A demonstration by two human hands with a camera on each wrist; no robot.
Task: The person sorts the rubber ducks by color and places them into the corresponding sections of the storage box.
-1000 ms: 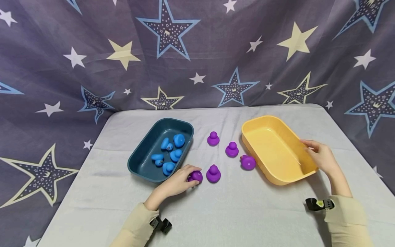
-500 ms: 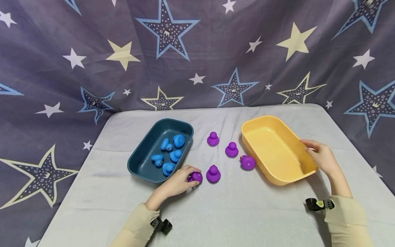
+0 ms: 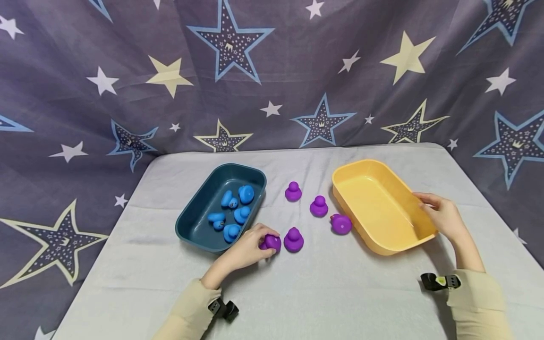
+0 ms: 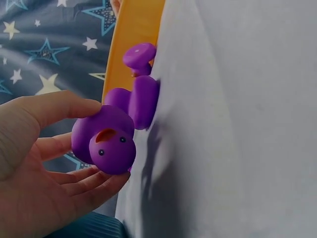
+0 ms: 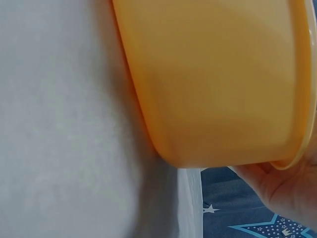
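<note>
— What's in each hand?

— My left hand [image 3: 246,249] has its grip closed round a purple duck [image 3: 271,242]: thumb over the top, fingers [image 4: 94,186] cupped beneath, orange beak facing the wrist camera. It sits low at the worktop [image 3: 323,288], just off the near corner of the blue tray [image 3: 191,215]. My right hand [image 3: 442,217] grasps the far-right rim of the yellow tray [image 3: 382,245], fingers curled over the edge.

— And around that?

— At three o'clock from the held duck, touching or nearly so, stands a second purple duck [image 3: 293,239]. A tipped one [image 3: 341,224] lies at two o'clock against the yellow tray's wall, with two more upright at one o'clock [image 3: 319,206] and twelve [image 3: 293,191]. Blue ducks [image 3: 233,212] fill the blue tray at ten o'clock.

— What might go wrong?

— I'd judge the neighbour is the hazard: it's so close that my knuckles could knock it over. The duck is round and smooth, so a shallow pinch could let it squirt out.

— Anything you can't make out?

— Whether the held duck touches the cloth; my hand covers its base. The right wrist view shows only the tray's wall and a sliver of palm.
</note>
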